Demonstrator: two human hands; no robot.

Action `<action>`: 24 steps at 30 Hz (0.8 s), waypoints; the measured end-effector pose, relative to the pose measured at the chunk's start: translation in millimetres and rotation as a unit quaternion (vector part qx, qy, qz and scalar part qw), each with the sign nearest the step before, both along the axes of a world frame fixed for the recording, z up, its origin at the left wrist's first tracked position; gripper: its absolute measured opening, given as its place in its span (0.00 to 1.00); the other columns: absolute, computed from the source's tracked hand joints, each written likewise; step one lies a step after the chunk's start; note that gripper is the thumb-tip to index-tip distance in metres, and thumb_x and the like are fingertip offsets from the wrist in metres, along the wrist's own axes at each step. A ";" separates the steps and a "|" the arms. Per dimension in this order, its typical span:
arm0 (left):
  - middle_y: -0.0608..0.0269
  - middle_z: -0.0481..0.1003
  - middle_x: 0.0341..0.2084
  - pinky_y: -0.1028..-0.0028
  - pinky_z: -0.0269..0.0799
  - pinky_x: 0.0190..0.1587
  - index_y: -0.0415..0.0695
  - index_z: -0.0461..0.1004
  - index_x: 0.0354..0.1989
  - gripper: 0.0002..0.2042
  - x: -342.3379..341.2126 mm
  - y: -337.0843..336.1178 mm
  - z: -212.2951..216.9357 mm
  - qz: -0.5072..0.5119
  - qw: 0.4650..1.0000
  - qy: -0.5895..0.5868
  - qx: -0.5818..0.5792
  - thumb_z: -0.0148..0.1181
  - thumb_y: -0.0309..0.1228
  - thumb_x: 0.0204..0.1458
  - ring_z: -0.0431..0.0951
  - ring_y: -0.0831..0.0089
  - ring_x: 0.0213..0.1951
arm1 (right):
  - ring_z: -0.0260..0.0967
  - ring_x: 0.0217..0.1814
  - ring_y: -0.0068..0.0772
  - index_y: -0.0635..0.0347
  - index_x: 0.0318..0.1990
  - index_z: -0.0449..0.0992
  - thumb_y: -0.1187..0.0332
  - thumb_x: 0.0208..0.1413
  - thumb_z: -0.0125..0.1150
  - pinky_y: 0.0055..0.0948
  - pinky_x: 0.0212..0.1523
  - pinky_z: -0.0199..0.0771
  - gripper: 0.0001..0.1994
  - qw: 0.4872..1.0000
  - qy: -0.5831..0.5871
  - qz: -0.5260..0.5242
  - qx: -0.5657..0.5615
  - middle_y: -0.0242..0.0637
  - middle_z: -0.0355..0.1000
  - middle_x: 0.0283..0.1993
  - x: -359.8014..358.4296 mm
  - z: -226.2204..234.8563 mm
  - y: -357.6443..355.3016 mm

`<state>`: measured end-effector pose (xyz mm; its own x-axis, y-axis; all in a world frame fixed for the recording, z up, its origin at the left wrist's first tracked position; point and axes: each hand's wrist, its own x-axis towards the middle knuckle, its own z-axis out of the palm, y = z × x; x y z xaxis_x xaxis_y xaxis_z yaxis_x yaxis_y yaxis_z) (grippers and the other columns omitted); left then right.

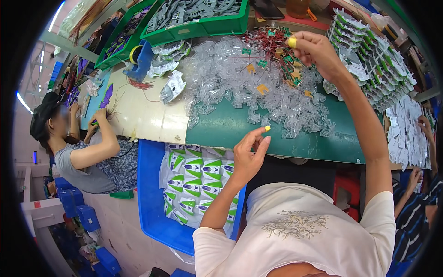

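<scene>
My right hand [316, 51] reaches far over the bench, with a yellow finger cot on one fingertip. Its fingers pinch into a tangle of small red-wired parts with green and orange tabs [277, 51]; what it grips is too small to tell. My left hand [249, 154] hovers at the near edge of the green mat [230, 131], fingers loosely curled and apart, also with a yellow fingertip cot, holding nothing visible. A heap of clear plastic blister shells [258, 92] lies between the two hands.
A blue bin [152, 207] with green-and-white packed cards sits below the bench on my left. Green trays of grey parts [203, 21] stand at the back. Stacked packed blisters [374, 55] lie at right. One person works at left [87, 152], another at right [415, 203].
</scene>
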<state>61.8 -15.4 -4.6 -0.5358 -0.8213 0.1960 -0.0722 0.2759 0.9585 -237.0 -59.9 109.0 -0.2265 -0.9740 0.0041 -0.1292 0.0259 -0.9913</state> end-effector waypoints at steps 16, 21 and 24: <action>0.67 0.76 0.36 0.79 0.73 0.42 0.35 0.75 0.47 0.10 -25.8 -37.4 47.1 -0.064 0.951 0.226 0.200 0.58 0.25 0.59 0.76 0.82 0.38 | 0.63 0.25 0.16 0.65 0.27 0.76 0.74 0.46 0.59 0.19 0.27 0.61 0.03 0.977 0.162 0.117 -0.069 0.28 0.70 0.23 61.5 -11.6 98.9; 0.65 0.79 0.35 0.81 0.72 0.41 0.35 0.78 0.43 0.08 -33.7 -27.7 40.2 -0.018 0.955 0.227 0.188 0.63 0.21 0.54 0.76 0.82 0.37 | 0.69 0.32 0.14 0.65 0.42 0.77 0.75 0.52 0.60 0.18 0.34 0.71 0.09 0.992 0.018 0.122 0.034 0.27 0.72 0.28 68.3 -20.0 96.9; 0.64 0.80 0.36 0.81 0.73 0.40 0.35 0.78 0.43 0.10 -37.2 -24.0 36.8 -0.002 0.976 0.200 0.089 0.64 0.19 0.52 0.77 0.82 0.37 | 0.66 0.28 0.11 0.66 0.40 0.77 0.71 0.54 0.62 0.17 0.27 0.67 0.09 0.994 -0.044 0.076 0.064 0.26 0.72 0.29 87.4 -21.2 87.9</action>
<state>24.6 -39.5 32.1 -0.4489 -0.8595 0.2442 0.3173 0.1022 0.9428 -149.6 28.0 87.7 -0.0699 -0.9884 -0.1352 -0.0545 0.1391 -0.9888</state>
